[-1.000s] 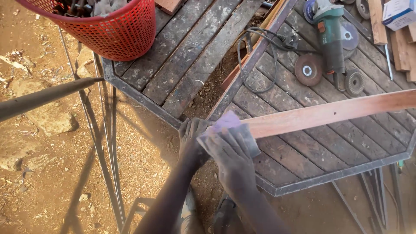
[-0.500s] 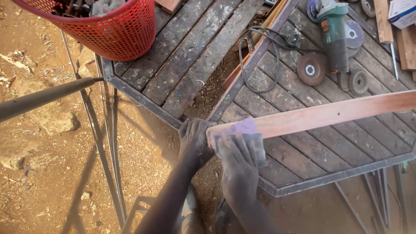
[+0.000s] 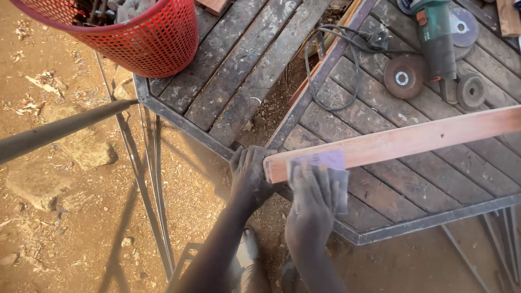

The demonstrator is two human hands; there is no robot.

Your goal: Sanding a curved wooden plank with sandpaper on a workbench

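Note:
A long reddish wooden plank (image 3: 412, 138) lies across a slatted wooden table with a metal frame (image 3: 434, 217). My left hand (image 3: 249, 173) grips the near end of the plank at the table's corner. My right hand (image 3: 312, 198) presses a folded sheet of sandpaper (image 3: 328, 163), pale purple on its back, over the plank's top and front edge just right of the left hand.
An angle grinder (image 3: 437, 38) with its cable (image 3: 336, 59) and several loose grinding discs (image 3: 402, 77) lie at the table's far right. A red plastic basket (image 3: 141, 38) stands on a second slatted table. A metal bar (image 3: 59, 130) and thin rods (image 3: 152, 179) cross the dirt ground at left.
My right hand with the sandpaper has slid to the right along the plank, away from its near end. The left hand keeps its hold on the end.

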